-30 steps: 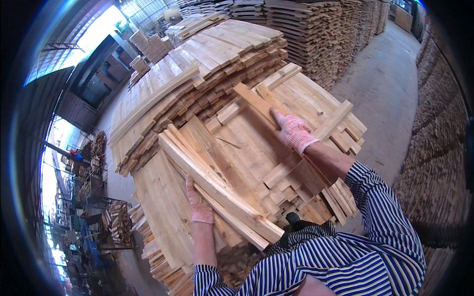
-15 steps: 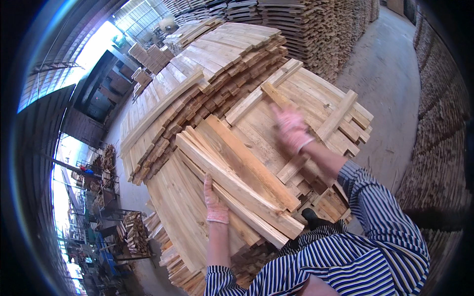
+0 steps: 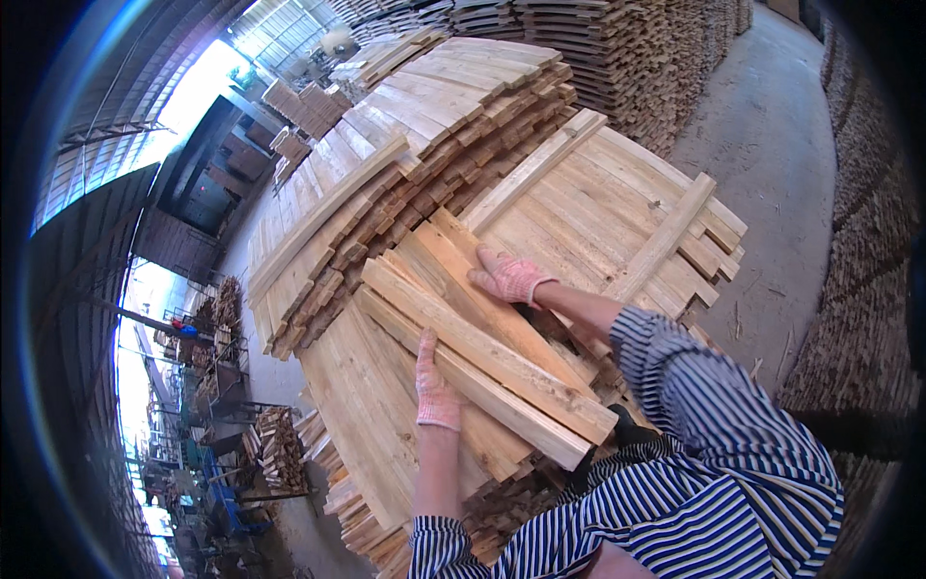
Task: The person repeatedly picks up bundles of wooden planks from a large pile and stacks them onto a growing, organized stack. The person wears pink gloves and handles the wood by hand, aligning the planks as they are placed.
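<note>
Several pale wooden boards (image 3: pixel 482 338) lie side by side in a slanting bundle on top of a wood stack. My left hand (image 3: pixel 437 386), in a pink and white glove, presses along the bundle's left side with its thumb pointing up; the other fingers are largely hidden. On the bundle's far right edge, my gloved right hand (image 3: pixel 511 277) curls its fingers over an orange-tinted board (image 3: pixel 492 299). The bundle sits between both hands, its near ends close to my striped shirt.
Beyond the bundle rises a layered board stack (image 3: pixel 386 125). To the right, another board layer bears two crosspieces, one of them a pale crosspiece (image 3: pixel 666 236). Tall wood stacks (image 3: pixel 627 68) stand behind and along the right of a concrete aisle (image 3: pixel 762 125). Machinery stands at left.
My right hand has moved left from the right-hand board layer to the bundle's right edge. The board it was touching there no longer lies on that layer. The left hand keeps its place.
</note>
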Available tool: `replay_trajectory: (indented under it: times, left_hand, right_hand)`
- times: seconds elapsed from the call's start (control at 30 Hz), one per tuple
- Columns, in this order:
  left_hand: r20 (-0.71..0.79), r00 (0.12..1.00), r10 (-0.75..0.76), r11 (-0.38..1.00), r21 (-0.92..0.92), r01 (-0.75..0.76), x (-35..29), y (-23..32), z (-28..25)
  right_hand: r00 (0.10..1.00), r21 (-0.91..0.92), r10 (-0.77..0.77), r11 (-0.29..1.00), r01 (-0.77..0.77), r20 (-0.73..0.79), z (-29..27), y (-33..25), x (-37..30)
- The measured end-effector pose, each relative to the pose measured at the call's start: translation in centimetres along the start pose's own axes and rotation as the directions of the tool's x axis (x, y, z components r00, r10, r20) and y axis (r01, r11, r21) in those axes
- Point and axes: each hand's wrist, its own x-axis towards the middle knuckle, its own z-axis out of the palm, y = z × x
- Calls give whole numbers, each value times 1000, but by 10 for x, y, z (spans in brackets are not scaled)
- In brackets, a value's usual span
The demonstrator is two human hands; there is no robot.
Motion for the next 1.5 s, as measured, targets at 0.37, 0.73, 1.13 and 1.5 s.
replay_trajectory:
  times: [0.37,0.73,1.13,1.5]
  left_hand:
    - [30,996,-80,997,18,80,1,-4,22]
    - [-55,998,-20,999,26,22,3,-5,9]
    - [166,973,160,986,-70,-150,-22,0,71]
    - [131,990,-60,997,-38,66,27,-46,73]
  right_hand:
    - [974,164,-212,967,197,79,-23,-54,-98]
    - [962,-417,-270,870,262,41,-20,2,-36]
    - [978,628,-122,778,-11,169,-45,-39,-113]
    - [983,626,-137,779,28,126,-48,153,-34]
